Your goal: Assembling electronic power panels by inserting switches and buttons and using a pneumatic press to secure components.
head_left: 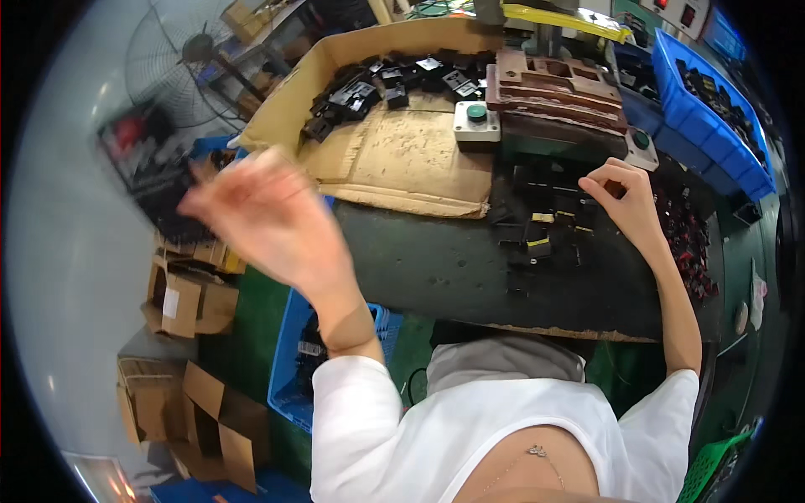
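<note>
From your chest, your left hand [268,218] is a blur at ten o'clock, by a blurred black object [155,176] with a red spot; I can't tell whether it grips it. Your right hand [625,193], at one o'clock, is curled, thumb near fingertips, contents unclear, near small black parts [537,231] at twelve and a green button [641,141].

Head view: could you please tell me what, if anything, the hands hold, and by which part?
It cannot be told: the left hand is blurred beside a blurred black object; the right hand is curled, its grasp unclear.
</note>
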The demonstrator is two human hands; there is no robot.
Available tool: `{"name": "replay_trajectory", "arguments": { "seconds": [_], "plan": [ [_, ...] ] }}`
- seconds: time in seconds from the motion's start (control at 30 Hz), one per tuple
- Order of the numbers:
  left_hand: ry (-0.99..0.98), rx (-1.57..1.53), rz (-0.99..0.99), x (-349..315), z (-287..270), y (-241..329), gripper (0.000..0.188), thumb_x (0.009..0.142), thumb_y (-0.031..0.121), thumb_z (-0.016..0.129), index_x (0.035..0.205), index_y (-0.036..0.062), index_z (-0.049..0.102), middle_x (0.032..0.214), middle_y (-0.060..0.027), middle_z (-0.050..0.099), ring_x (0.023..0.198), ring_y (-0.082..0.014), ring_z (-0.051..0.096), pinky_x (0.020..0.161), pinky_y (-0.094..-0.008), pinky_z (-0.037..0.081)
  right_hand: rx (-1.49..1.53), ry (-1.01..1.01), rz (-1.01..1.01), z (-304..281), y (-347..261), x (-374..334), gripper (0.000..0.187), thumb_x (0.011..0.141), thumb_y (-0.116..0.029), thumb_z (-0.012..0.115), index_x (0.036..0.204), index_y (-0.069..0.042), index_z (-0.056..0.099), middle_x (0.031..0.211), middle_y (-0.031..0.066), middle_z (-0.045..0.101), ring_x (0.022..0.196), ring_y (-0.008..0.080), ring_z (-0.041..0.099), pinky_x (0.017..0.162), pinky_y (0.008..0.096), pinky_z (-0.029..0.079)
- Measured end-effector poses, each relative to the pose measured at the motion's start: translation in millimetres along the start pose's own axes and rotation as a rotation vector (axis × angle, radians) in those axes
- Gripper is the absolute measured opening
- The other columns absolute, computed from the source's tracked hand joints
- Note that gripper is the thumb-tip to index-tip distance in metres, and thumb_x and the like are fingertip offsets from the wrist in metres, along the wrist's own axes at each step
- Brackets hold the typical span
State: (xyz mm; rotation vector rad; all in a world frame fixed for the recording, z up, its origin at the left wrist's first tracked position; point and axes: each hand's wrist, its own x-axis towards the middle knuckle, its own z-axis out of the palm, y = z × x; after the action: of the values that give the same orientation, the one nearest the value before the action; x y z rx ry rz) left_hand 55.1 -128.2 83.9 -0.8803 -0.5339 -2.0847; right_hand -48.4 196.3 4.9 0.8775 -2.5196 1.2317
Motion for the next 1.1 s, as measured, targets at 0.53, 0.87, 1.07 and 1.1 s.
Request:
{"name": "replay_trajectory", "arguments": {
  "seconds": [0.53,0.87,1.07,1.1],
  "plan": [
    [-0.235,1.933,-0.28,49,-113,-3,0.019,0.082,0.008,0.06,0.094,-0.0065,0.06,0.08,-0.0116,0.064,0.069,-0.0171,0.062,0.066,-0.0274,0.048,-0.314,-0.32,-0.196,0,7,18,0.017,0.072,-0.009,0.069,0.086,0.001,0.065,0.089,0.0088,0.051,0.087,0.0254,0.05,0.077,0.0346,0.042],
    [-0.58,2.842,-0.912,94,-230,-49,0.039,0.076,0.031,0.063,0.103,0.002,0.062,0.11,-0.0229,0.057,0.102,-0.0348,0.057,0.085,-0.0414,0.048,-0.317,-0.115,-0.373,5,16,31,0.011,0.082,-0.006,0.056,0.088,0.002,0.059,0.095,0.0107,0.055,0.094,0.0286,0.052,0.082,0.0356,0.042],
    [-0.359,2.618,-0.795,106,-285,-33,0.052,0.067,0.039,0.069,0.103,0.0017,0.061,0.102,-0.0245,0.06,0.099,-0.0375,0.057,0.087,-0.0413,0.045,-0.376,0.163,-0.497,8,5,50,0.018,0.08,-0.003,0.058,0.098,-0.002,0.061,0.097,0.0107,0.063,0.082,0.0287,0.061,0.069,0.0335,0.049],
    [-0.325,2.59,-0.834,109,-284,-35,0.05,0.066,0.036,0.069,0.102,0.0019,0.061,0.101,-0.0245,0.061,0.099,-0.0372,0.057,0.087,-0.0406,0.045,-0.433,0.228,-0.53,1,1,59,0.02,0.08,-0.003,0.058,0.1,-0.003,0.061,0.098,0.0108,0.063,0.082,0.0283,0.061,0.069,0.0332,0.05]
  ]
}}
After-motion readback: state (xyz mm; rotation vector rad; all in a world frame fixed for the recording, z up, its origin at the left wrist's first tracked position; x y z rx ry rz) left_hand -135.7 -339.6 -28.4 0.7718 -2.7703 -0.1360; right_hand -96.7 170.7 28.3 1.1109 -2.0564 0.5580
